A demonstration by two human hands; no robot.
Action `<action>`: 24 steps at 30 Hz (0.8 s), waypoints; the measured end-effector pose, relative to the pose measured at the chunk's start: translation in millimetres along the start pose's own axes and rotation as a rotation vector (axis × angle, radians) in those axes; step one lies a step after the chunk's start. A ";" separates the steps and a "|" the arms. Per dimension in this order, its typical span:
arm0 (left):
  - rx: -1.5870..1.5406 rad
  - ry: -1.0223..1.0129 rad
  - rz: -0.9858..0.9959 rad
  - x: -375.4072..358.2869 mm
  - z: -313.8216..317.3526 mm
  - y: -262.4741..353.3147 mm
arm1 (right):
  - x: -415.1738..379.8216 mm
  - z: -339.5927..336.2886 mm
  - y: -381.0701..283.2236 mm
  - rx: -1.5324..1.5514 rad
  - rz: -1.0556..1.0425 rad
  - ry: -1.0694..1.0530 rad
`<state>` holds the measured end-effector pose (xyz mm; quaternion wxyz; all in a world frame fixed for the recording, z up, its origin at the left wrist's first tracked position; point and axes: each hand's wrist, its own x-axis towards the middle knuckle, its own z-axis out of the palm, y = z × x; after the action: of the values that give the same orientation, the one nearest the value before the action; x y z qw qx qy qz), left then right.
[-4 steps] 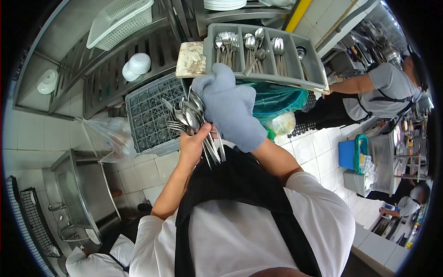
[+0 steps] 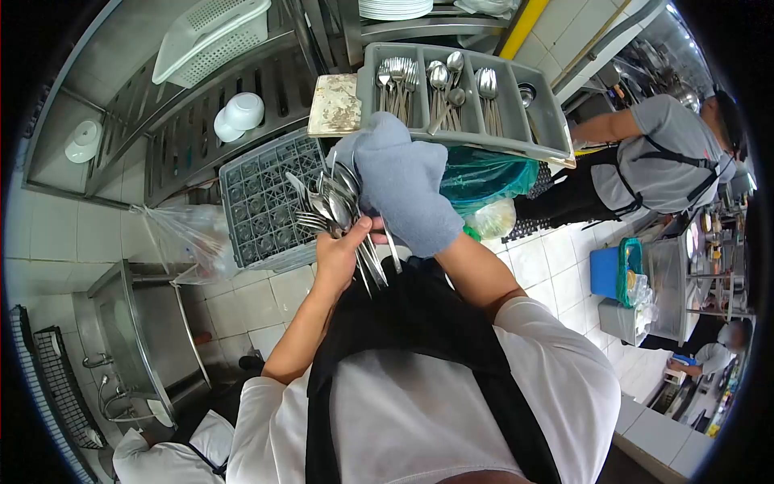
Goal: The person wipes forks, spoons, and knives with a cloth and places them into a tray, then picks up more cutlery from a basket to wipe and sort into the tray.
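Observation:
A bunch of spoons and forks [image 2: 337, 206] is gripped in my left hand [image 2: 339, 250], heads pointing away from me, handles toward my apron. The thumb lies across the handles. A grey-blue cloth [image 2: 399, 173] is draped over my right hand, whose fingers are hidden beneath it; only the wrist [image 2: 453, 248] shows. The cloth presses against the right side of the cutlery. Just beyond it stands a grey cutlery tray [image 2: 421, 73], with forks [image 2: 397, 77] in the left compartment, spoons [image 2: 438, 78] in the middle ones and a ladle [image 2: 526, 95] at the right.
A grey glass rack [image 2: 234, 181] with glasses stands left of my hands. A green-lined bin [image 2: 484, 179] sits below the tray. Bowls [image 2: 240, 114] and a white basket [image 2: 211, 48] rest on the steel rack. One co-worker [image 2: 665, 153] stands at right; other people are farther off.
The cloth-covered hand has shifted slightly against the cutlery. My left hand stays almost in place. The co-worker at right has moved a little, their arm drawing away from the tray's corner.

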<state>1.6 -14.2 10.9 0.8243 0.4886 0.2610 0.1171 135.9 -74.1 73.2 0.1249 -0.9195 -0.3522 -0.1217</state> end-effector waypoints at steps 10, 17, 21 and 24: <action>0.078 -0.026 0.024 -7.2 3.1 -0.8 | 43.0 23.7 23.0 -0.288 -0.060 0.001; 0.133 0.006 0.110 -5.0 8.4 -11.7 | 29.8 -0.2 25.0 0.013 0.073 -0.130; 0.162 0.043 0.183 -0.6 12.7 -0.2 | 13.9 -30.8 16.2 0.455 0.297 -0.265; 0.173 0.113 0.178 2.8 18.7 6.4 | 0.6 -59.2 11.2 0.720 0.441 -0.609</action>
<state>14.6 -23.7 22.8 0.7495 0.5716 0.2716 0.1943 136.0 -100.5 127.4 0.3480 -0.8644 -0.1898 0.3093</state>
